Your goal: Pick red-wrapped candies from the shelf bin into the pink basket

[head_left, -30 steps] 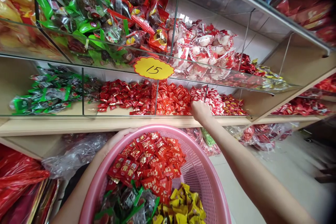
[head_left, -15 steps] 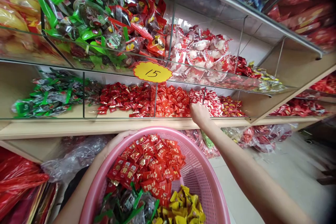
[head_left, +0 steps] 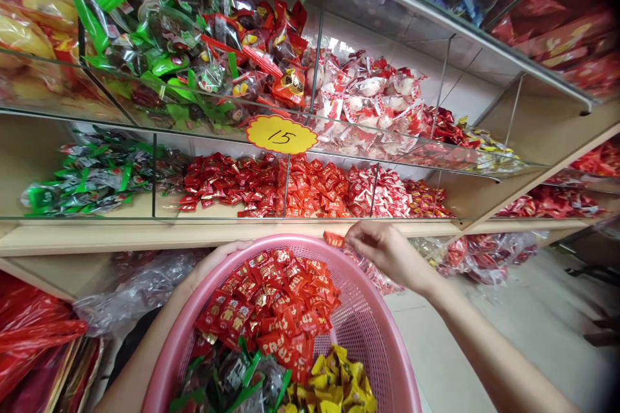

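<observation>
A pink plastic basket [head_left: 394, 329] stands tilted toward me, its far rim close to the shelf. My left hand [head_left: 220, 261] is closed around the basket's rim on the far left side, its fingers mostly hidden. Inside lie red-wrapped candies [head_left: 285, 303], dark candies in green-edged clear wrappers [head_left: 237, 371] and yellow-wrapped candies [head_left: 341, 381]. Just over the rim's far right part, my right hand [head_left: 387, 251] has its fingers pinched, with a small red candy packet [head_left: 334, 239] at the fingertips.
Behind the basket, the lower shelf [head_left: 121, 235] holds several glass-divided heaps, including red candies [head_left: 314, 187] and red-and-white candies [head_left: 375, 190]. A yellow price tag [head_left: 281, 134] marked 15 hangs above. Clear plastic bags [head_left: 140, 290] lie below left; a red bag [head_left: 33, 329] is farther left.
My right hand has come out of the lower shelf's candy heap, down toward the basket, and a red packet now shows at its fingertips. My left hand stays on the rim.
</observation>
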`<state>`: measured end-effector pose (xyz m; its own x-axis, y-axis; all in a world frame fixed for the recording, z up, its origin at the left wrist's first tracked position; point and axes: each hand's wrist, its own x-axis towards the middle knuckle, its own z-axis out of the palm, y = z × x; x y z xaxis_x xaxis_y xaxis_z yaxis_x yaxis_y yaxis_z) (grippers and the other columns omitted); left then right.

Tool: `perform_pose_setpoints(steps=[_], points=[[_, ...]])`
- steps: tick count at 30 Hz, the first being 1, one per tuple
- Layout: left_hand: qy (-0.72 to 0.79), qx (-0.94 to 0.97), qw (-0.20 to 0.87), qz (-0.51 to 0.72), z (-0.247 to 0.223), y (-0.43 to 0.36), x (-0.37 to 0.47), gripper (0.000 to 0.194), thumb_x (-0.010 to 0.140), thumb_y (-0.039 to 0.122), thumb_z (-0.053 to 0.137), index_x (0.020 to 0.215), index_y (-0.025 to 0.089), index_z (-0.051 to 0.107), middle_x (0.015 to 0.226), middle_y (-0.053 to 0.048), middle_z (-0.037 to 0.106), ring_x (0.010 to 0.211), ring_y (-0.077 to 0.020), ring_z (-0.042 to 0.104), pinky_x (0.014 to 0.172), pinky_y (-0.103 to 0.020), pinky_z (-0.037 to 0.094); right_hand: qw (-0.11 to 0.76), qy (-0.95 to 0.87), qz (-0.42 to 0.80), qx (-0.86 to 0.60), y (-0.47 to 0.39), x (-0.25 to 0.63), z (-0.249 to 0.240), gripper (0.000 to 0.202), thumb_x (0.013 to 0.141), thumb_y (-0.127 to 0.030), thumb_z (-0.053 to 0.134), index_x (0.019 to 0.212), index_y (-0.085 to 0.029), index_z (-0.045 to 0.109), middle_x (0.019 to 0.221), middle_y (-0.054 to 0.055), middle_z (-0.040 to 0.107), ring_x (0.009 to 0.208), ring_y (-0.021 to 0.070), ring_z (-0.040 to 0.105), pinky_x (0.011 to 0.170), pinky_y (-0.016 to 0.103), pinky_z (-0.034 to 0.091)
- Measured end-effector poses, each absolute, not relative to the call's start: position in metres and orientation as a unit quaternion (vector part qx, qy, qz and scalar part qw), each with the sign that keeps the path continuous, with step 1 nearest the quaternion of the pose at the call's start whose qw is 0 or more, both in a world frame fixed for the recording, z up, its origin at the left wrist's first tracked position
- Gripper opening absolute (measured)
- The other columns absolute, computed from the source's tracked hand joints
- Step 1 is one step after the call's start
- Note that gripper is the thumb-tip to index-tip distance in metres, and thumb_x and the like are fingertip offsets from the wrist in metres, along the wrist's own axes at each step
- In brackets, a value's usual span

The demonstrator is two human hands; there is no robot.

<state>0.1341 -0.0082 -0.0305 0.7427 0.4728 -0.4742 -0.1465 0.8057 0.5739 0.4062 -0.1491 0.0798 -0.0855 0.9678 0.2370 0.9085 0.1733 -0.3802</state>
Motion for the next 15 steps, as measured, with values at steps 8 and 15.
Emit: perform_pose_setpoints(steps=[8, 15], points=[[0.317, 0.257, 0.899, 0.161, -0.029, -0.009, 0.134, 0.028, 0.083, 0.018, 0.047, 0.101, 0.001, 0.059, 0.075, -0.011, 0.071, 0.075, -0.0239, 0.067, 0.067, -0.03, 0.05, 0.16, -0.772, 0.056, -0.612, -0.158, 0.395, 0.043, 0.014, 0.086, -0.018, 0.041, 0.08, -0.019, 0.054, 0.075, 0.001, 0.058, 0.066, 0.0115, 0.052, 0.061, 0.023, 0.036], [0.309, 0.268, 0.895, 0.176, -0.03, -0.008, 0.135, 0.028, 0.082, 0.017, 0.049, 0.102, 0.001, 0.059, 0.078, -0.011, 0.071, 0.079, -0.0244, 0.066, 0.071, -0.031, 0.049, 0.049, -0.782, -0.035, -0.62, -0.151, 0.386, 0.029, 0.017, 0.089, -0.019, 0.034, 0.083, -0.018, 0.05, 0.079, 0.002, 0.056, 0.065, 0.0117, 0.054, 0.055, 0.022, 0.032]])
